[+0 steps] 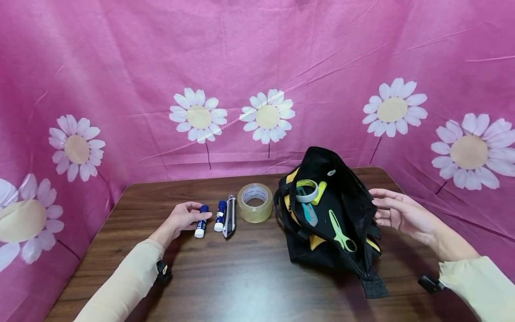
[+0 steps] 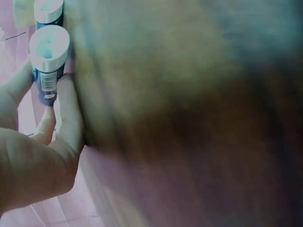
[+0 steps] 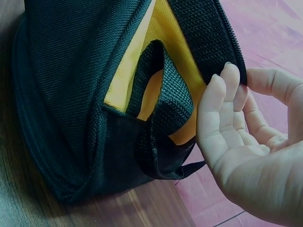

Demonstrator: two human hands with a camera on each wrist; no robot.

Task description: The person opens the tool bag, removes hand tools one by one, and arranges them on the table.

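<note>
In the head view my left hand [image 1: 181, 220] pinches a blue glue stick with a white end [image 1: 200, 229] between thumb and fingers, at the left of the table. The left wrist view shows this glue stick [image 2: 49, 52] white end toward the camera. A second glue stick [image 1: 220, 216] stands just right of it. My right hand [image 1: 400, 215] grips the right rim of an open black tool bag [image 1: 307, 255], thumb and fingertips on its zipper edge. Inside the bag are green scissors [image 1: 337, 226], a teal cutter [image 1: 310, 214], a small tape roll [image 1: 307, 198] and a yellow piece [image 1: 319, 192].
A grey-and-black utility knife [image 1: 230, 219] lies beside the second glue stick. Between the knife and the bag sits a wide roll of clear packing tape [image 1: 261, 215]. Behind the brown wooden table [image 1: 225, 286] hangs a pink cloth [image 1: 241, 53] with white flowers.
</note>
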